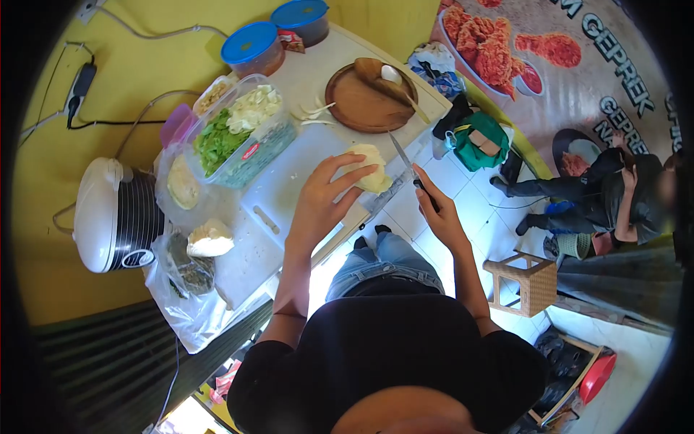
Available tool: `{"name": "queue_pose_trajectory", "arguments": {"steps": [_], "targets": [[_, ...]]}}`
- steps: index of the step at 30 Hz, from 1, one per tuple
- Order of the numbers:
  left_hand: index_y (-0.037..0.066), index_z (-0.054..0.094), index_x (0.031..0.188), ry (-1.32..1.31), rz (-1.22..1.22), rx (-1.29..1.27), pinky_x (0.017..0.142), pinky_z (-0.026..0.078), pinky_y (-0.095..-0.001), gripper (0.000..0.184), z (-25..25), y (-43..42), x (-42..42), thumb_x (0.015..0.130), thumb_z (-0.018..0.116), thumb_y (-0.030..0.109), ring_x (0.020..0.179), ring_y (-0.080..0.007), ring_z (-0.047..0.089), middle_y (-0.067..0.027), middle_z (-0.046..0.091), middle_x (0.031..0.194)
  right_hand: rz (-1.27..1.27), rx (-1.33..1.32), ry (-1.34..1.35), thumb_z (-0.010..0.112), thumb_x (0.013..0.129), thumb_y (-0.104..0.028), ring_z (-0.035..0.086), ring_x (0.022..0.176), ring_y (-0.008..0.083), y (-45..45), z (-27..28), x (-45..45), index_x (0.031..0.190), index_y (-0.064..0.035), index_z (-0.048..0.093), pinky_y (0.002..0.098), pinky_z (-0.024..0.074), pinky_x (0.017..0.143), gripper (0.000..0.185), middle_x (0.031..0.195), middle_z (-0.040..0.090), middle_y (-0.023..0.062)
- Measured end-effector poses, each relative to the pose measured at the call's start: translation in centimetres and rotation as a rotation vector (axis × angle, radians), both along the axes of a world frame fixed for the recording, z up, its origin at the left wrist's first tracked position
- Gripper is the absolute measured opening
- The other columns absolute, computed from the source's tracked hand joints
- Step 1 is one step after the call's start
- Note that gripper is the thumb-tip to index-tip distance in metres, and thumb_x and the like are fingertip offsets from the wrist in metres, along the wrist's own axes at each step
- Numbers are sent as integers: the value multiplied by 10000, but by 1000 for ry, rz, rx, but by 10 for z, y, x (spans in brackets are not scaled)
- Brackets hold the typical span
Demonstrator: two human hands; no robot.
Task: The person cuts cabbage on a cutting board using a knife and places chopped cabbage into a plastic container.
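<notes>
A pale piece of cabbage (374, 171) is held in my left hand (329, 189), near the front edge of the table. My right hand (439, 210) grips the black handle of a knife (402, 153), its blade pointing up and left beside the cabbage. Under and left of my left hand lies a white cutting board (285, 181). Left of the board stands a clear plastic container (238, 171) with chopped green leaves and shredded cabbage. A round wooden plate (347, 108) behind the cabbage carries a wooden pestle and a white piece.
A rice cooker (108, 217) stands at the left, near plastic bags and another cabbage piece (210, 238). Two blue-lidded tubs (251, 43) are at the back. At the right are a green bag (481, 148), a woven stool (531, 282) and another person (607, 184).
</notes>
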State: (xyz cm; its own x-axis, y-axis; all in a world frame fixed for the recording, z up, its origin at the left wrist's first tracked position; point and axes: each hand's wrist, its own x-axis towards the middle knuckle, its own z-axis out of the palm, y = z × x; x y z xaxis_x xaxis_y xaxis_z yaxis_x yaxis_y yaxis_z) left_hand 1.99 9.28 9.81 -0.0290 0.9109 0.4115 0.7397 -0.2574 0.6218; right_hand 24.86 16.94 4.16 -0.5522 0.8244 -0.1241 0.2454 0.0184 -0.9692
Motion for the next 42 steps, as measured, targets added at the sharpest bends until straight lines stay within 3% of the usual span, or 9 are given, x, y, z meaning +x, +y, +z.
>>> {"name": "queue_pose_trajectory", "arguments": {"steps": [7,14,20,22,23,25,35,37,42], "targets": [[212,668,1192,-10,-100,-2,1022,422,-426,459,-36,34,31,783,644,4,1183,-299,540,-83,567,1275,-171,-292,178,570,973,-277,365,456,25,11,5,8,1432,-110,431,207,286,421,507,562,393,-62],[218,672,1193,52,-201,60,1046,391,-473,436,-44,54,37,791,660,48,1207,-287,526,-73,562,1291,-82,-475,287,641,930,-329,285,338,11,38,2,-4,983,-38,580,201,173,327,302,480,373,-80],[79,613,1264,-362,-103,-43,1035,385,-392,454,-34,62,39,833,716,180,1259,-280,489,-117,567,1310,2,-462,257,638,932,-279,295,345,9,63,4,2,937,-35,579,203,181,331,251,484,390,-70],[17,557,1303,-1147,-64,-183,999,405,-347,468,-48,67,40,910,657,250,1203,-217,521,-115,573,1290,111,-465,236,630,935,-265,300,352,9,72,0,1,937,-32,586,203,188,337,237,492,390,-76],[17,557,1303,-1152,-41,-164,999,405,-347,468,-53,68,33,910,657,250,1203,-217,521,-115,573,1290,139,-465,226,630,935,-265,300,352,9,75,1,-1,937,-32,586,203,188,337,237,492,390,-76],[-26,602,1225,-1095,-149,-590,963,420,-293,403,-57,64,16,949,610,268,1122,-158,558,-101,600,1243,261,-453,204,628,936,-269,297,359,11,82,3,-8,984,-22,598,203,188,343,253,510,385,-81],[-21,650,1149,-1239,277,-183,825,476,-257,340,-60,4,11,946,625,250,902,-90,614,-25,685,948,602,-505,253,679,899,-273,313,405,3,97,7,-71,1099,-22,625,196,211,371,326,552,402,-92],[-12,651,1152,-1287,559,-200,833,478,-258,341,-67,-14,10,949,618,260,899,-89,612,-20,684,964,660,-307,87,733,856,-294,354,447,6,89,7,-89,1045,-15,656,194,238,398,346,576,440,-89],[-16,655,1136,-1297,628,23,834,480,-262,345,-69,-54,0,950,616,272,887,-99,611,-23,678,959,712,-210,-3,779,809,-325,381,507,12,76,-4,-127,901,-15,686,203,266,449,337,598,464,-83]]}}
